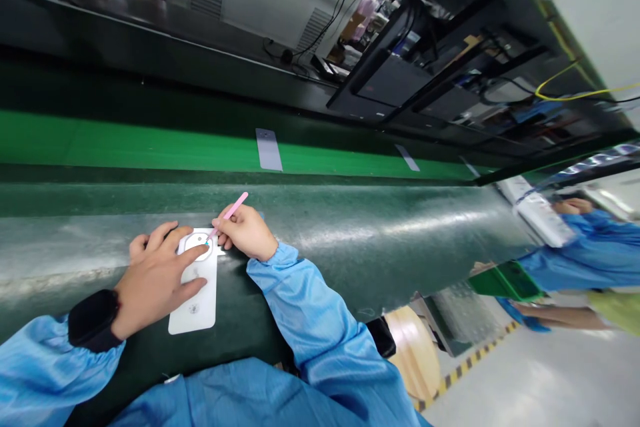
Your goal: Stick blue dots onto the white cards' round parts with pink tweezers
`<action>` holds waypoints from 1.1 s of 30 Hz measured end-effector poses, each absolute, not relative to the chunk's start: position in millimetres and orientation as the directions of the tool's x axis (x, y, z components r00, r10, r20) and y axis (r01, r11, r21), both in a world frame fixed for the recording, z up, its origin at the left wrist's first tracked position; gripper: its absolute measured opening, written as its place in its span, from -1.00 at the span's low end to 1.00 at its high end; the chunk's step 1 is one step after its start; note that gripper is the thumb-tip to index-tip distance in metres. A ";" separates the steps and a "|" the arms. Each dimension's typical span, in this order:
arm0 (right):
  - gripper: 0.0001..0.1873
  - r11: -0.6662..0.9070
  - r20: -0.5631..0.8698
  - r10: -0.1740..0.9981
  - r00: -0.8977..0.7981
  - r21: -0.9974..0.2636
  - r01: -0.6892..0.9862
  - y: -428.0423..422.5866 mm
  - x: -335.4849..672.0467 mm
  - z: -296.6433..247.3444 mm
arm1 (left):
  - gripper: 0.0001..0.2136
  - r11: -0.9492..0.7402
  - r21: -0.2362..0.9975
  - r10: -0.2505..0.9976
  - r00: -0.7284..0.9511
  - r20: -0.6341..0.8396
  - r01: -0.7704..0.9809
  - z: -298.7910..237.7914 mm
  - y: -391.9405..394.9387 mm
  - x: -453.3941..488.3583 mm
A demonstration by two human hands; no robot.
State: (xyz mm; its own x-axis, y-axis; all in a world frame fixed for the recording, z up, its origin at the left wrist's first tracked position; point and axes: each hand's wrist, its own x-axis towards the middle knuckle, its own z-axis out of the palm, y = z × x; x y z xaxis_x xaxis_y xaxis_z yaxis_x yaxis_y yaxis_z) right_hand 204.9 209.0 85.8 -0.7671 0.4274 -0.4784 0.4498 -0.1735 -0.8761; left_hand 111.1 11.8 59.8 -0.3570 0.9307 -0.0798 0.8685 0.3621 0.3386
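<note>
Head view: right hand [247, 233] pinches a pink tool [237, 204], left hand [155, 278] rests spread fingers [191, 255] on a white panel [200, 317], likely light, stiff and best held by its edges.

No words or numbers could be read. The white phone-shaped panel [207, 297] bore a small grey round mark [193, 307], perhaps a logo, too blurred to decipher; yellow-and-black hazard striping [468, 363] ran along the floor [545, 373].

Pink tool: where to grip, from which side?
Probably pinch the slim shaft of the pink tool low, from the right, as the right hand does: its lower end slants toward the white plate, and the left hand covers the plate's left side.
</note>
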 end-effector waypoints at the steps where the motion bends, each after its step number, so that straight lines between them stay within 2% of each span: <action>1: -0.69 -0.207 -0.470 0.424 -0.774 -0.882 0.422 210.0 204.9 83.1 | -0.59 0.369 0.334 0.928 -0.362 -0.084 0.867 59.8 11.6 110.9; 5: -0.66 -0.277 -0.440 0.410 -0.799 -0.895 0.350 213.5 204.5 74.2 | -0.60 0.365 0.309 0.929 -0.365 -0.060 0.878 59.6 9.2 108.8; 13: -0.67 -0.274 -0.439 0.390 -0.810 -0.894 0.354 211.3 199.5 75.2 | -0.62 0.335 0.279 0.941 -0.335 -0.048 0.900 64.2 6.6 99.6; 16: -0.60 -0.268 -0.439 0.386 -0.811 -0.895 0.357 210.5 197.5 77.1 | -0.63 0.322 0.271 0.946 -0.318 -0.059 0.907 68.2 7.5 97.6; 23: -0.56 -0.267 -0.425 0.383 -0.820 -0.901 0.343 210.4 195.1 76.7 | -0.61 0.339 0.191 0.940 -0.321 -0.118 0.921 77.7 10.7 99.1; 33: -0.54 -0.266 -0.421 0.395 -0.816 -0.903 0.337 210.7 194.1 75.9 | -0.61 0.368 0.200 0.928 -0.344 -0.145 0.908 80.9 17.3 99.5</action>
State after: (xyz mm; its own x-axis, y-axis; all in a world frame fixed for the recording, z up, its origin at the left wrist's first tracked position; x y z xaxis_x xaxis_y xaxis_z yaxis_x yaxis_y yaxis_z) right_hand 194.1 210.7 75.9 -0.8162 0.3952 -0.4214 0.3373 -0.2663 -0.9030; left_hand 99.5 17.3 80.9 -0.3437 0.9277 -0.1454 0.9081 0.3678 0.2001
